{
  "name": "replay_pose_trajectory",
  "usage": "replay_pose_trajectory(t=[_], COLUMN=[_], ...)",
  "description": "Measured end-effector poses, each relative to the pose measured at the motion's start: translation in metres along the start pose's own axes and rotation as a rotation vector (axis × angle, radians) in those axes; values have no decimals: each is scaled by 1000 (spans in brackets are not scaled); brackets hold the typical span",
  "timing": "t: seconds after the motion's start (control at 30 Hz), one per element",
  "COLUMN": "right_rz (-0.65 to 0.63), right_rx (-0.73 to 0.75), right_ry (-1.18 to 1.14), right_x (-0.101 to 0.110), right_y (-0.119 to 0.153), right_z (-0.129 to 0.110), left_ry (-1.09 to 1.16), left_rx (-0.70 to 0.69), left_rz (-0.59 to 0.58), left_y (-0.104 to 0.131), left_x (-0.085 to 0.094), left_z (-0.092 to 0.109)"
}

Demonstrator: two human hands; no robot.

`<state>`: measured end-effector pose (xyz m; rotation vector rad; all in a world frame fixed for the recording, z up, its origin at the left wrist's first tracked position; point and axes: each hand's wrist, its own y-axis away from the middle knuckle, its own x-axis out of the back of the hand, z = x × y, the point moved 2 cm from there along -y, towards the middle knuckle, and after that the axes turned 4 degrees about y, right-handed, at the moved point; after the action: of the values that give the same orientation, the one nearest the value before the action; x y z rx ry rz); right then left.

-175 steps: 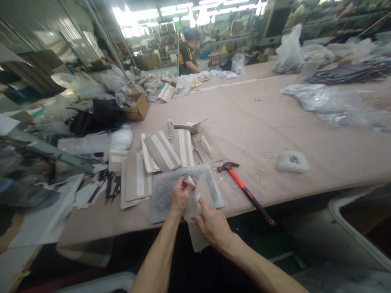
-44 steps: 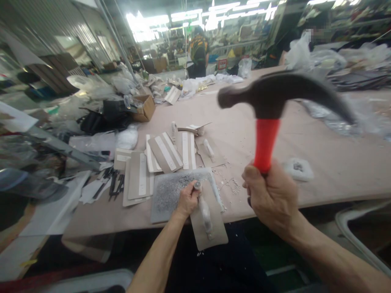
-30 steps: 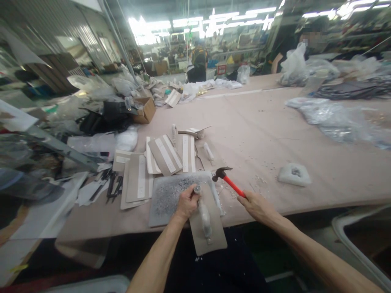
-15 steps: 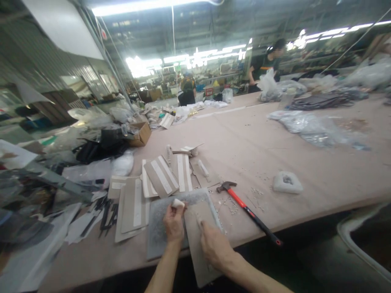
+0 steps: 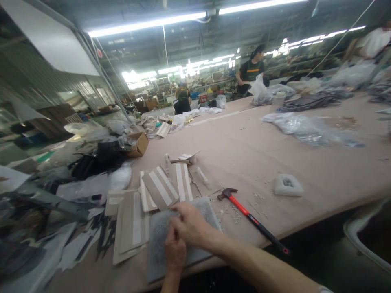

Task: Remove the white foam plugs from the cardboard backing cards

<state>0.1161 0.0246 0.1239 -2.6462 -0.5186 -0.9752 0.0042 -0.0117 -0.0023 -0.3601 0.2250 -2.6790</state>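
Note:
My left hand (image 5: 175, 248) is closed above the grey slab (image 5: 198, 248) at the table's front edge. My right hand (image 5: 191, 224) meets it from the right, its fingers bent over the left fingertips. Whatever lies between the fingers is hidden. Left of the slab lie grey-beige panels (image 5: 126, 228) with pale strips, and more striped panels (image 5: 160, 185) lie just behind it. A claw hammer (image 5: 244, 209) with a red and black handle rests right of the slab, beside small scattered bits (image 5: 235, 213).
A white block (image 5: 288, 185) with a hollow holding small bits sits at the right. Clear plastic bags (image 5: 308, 128) and dark fabric (image 5: 311, 99) lie farther back. A cardboard box (image 5: 138, 144) and heaped materials are at the left. People are visible in the background.
My right hand has moved up and left to my left hand. The beige panel it held has gone from view, and the small white piece in my left fingers no longer shows. The view has shifted.

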Motion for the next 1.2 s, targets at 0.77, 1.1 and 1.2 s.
replay_pose_trajectory(t=[0.77, 1.1, 1.2], right_rz=[-158, -424, -456], right_rx=[-217, -212, -222], right_ry=[211, 231, 255], right_x=[64, -23, -21], right_y=[2, 111, 112], right_z=[105, 76, 77], left_ry=[75, 114, 187], left_rx=[188, 73, 43], left_rz=[59, 130, -66], left_y=[1, -4, -15], left_x=[1, -4, -21], left_z=[-13, 12, 26])
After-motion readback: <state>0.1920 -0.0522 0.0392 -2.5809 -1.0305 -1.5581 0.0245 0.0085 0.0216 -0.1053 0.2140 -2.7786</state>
